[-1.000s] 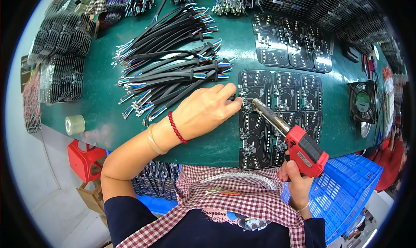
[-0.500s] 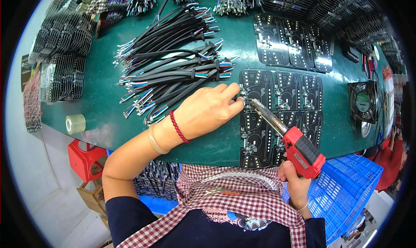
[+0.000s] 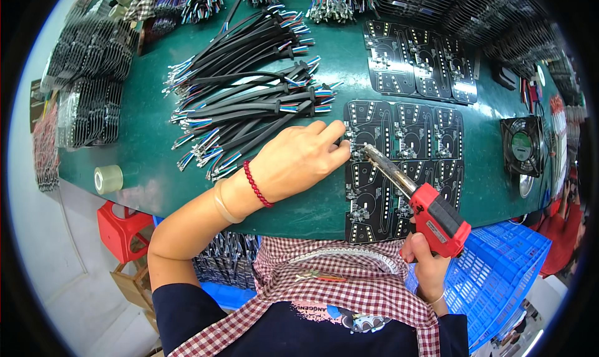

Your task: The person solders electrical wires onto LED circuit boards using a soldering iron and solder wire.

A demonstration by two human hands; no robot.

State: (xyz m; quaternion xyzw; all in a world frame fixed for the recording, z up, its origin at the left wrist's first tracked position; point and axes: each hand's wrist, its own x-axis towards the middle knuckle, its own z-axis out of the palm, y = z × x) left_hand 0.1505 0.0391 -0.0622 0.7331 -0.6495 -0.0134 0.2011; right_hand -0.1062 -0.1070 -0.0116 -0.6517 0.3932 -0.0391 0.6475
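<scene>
My right hand (image 3: 427,260) is wrapped round the handle of a red and black soldering gun (image 3: 439,222). Its metal tip points up and left, to the left edge of a black circuit board panel (image 3: 404,132). Close by that tip, my left hand (image 3: 304,154) is closed in a pinch over the same edge. Whatever its fingertips hold is hidden by the hand. A second black circuit board panel (image 3: 405,198) lies against the near side of the first. Left of the boards spreads a pile of black sleeved cables (image 3: 243,101) with coloured wire ends.
Further back lies another board panel (image 3: 421,63). A small fan (image 3: 523,146) stands at the right, and a tape roll (image 3: 108,178) at the left. Racked boards (image 3: 90,110) line the left side. Below the table edge are a red stool (image 3: 121,232) and a blue crate (image 3: 499,263).
The soldering gun and my right hand have shifted very slightly right, with the tip a little off its earlier spot. My left hand stays in place.
</scene>
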